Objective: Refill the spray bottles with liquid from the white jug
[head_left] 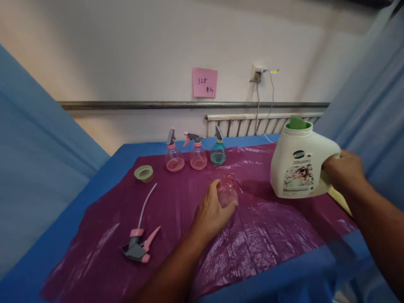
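Nearest you, a detached spray head (pixel 136 250) lay on the purple sheet (pixel 170 206). Beyond it, you appeared to be steadying the open pink bottle (pixel 229 195) for filling; the next move, as judged, called for bringing the mouth of the white jug (pixel 296 164) over its narrow neck. Your left hand (pixel 212 206) held the bottle on the sheet, thumb and fingers curved around its side. Your right hand (pixel 345 169) was wrapped around the jug's handle, well apart from the bottle; its fingertips were hidden. Farther off, three spray bottles (pixel 198 161) stood with heads fitted.
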### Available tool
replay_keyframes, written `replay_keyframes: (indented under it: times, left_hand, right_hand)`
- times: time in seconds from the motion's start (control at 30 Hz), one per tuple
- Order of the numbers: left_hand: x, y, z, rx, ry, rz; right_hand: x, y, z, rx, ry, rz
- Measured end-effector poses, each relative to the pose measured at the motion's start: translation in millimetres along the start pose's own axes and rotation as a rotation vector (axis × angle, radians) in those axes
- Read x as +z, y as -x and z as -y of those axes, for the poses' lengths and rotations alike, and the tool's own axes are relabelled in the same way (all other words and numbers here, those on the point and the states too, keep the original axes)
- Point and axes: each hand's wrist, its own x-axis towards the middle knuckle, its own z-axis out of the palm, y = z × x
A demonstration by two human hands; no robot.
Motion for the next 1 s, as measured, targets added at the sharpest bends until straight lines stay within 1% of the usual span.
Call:
replay_keyframes:
  times: [0.13,0.23,0.37,0.47,0.5,0.57,0.7,0.73,0.8,0.87,0.9,0.93,1.0]
  left_hand:
    - [-3.6,0.3,-2.4,-0.001,-0.016,0.003]
    - [-5.3,-0.1,-4.5,-0.012,-0.027,0.000]
    - [-6.0,-1.0,-6.1,-0.031,-0.055,0.007]
    - [-6.6,-1.4,-6.9,-0.029,-0.063,0.013]
    - [-7.0,-1.4,-7.3,-0.026,-0.060,0.013]
    - [-7.5,-1.1,-8.1,-0.025,-0.057,0.011]
    - [-6.9,-0.1,-8.9,-0.031,-0.063,0.021]
    - [-6.3,0.2,-8.9,-0.029,-0.060,0.020]
    - [-4.9,0.7,-8.6,-0.022,-0.047,0.012]
    - [-3.9,0.9,-8.3,-0.017,-0.032,-0.001]
    - [-3.6,0.8,-8.2,-0.016,-0.025,-0.003]
    - [-3.5,0.6,-7.9,-0.016,-0.016,-0.003]
    - [-3.3,0.4,-6.3,-0.013,0.007,-0.009]
  right_hand:
    - [14.4,4.2,-30.4,0.109,-0.087,-0.037]
    - [19.1,11.4,-44.1,0.163,-0.103,-0.022]
    - [18.1,22.7,-54.5,0.204,-0.078,-0.004]
    - [11.3,33.0,-63.5,0.164,-0.081,0.065]
    - [7.6,38.1,-67.5,0.140,-0.106,0.087]
    - [-1.3,52.3,-76.9,0.095,-0.155,0.074]
    - [-17.8,92.7,-98.0,0.110,-0.148,-0.102]
    - [-19.4,103.0,-102.1,0.123,-0.137,-0.124]
    - [-17.7,121.8,-105.7,0.133,-0.143,-0.113]
    - [-9.7,138.2,-99.4,0.062,-0.188,-0.027]
    - [-3.9,146.0,-91.6,-0.017,-0.222,0.033]
    - [2.5,153.9,-80.5,-0.130,-0.252,0.105]
    - [15.7,170.8,-50.1,-0.426,-0.302,0.273]
